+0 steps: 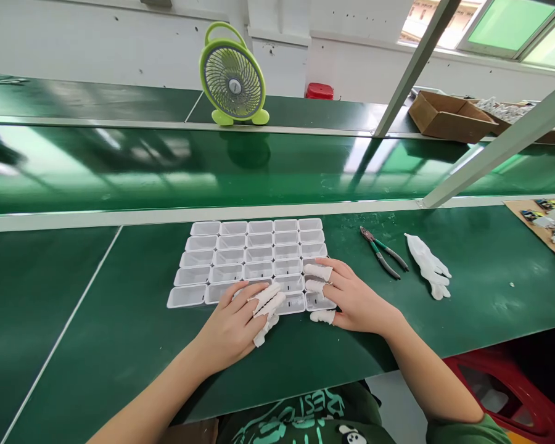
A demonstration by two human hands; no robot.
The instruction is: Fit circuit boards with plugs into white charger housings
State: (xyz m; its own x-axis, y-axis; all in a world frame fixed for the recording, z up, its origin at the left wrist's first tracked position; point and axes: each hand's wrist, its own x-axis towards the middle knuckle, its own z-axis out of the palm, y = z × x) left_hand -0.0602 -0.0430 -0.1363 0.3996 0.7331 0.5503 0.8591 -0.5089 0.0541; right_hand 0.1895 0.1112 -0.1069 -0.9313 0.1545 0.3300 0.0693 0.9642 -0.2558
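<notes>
A grid of small translucent white plastic bins (259, 240) lies on the green table, set side by side in several rows. Tiny dark bits show in some of the near and right-hand bins. My left hand (234, 320) rests across the nearest row, its fingers stretched out and pointing right. White finger covers wrap some fingertips of both hands. At the grid's right edge, my right hand (356, 296) has its fingers spread over the near corner bins, one finger beside the front edge. Neither hand visibly grips anything, and the bins beneath the fingers are partly hidden.
Green-handled pliers (383, 251) and a white glove (428, 265) lie to the right. Farther right is a cardboard sheet (531, 225) with small parts. A green fan (234, 77) and a cardboard box (451, 117) stand on the shelf behind. A slanted metal post (494, 148) rises at right.
</notes>
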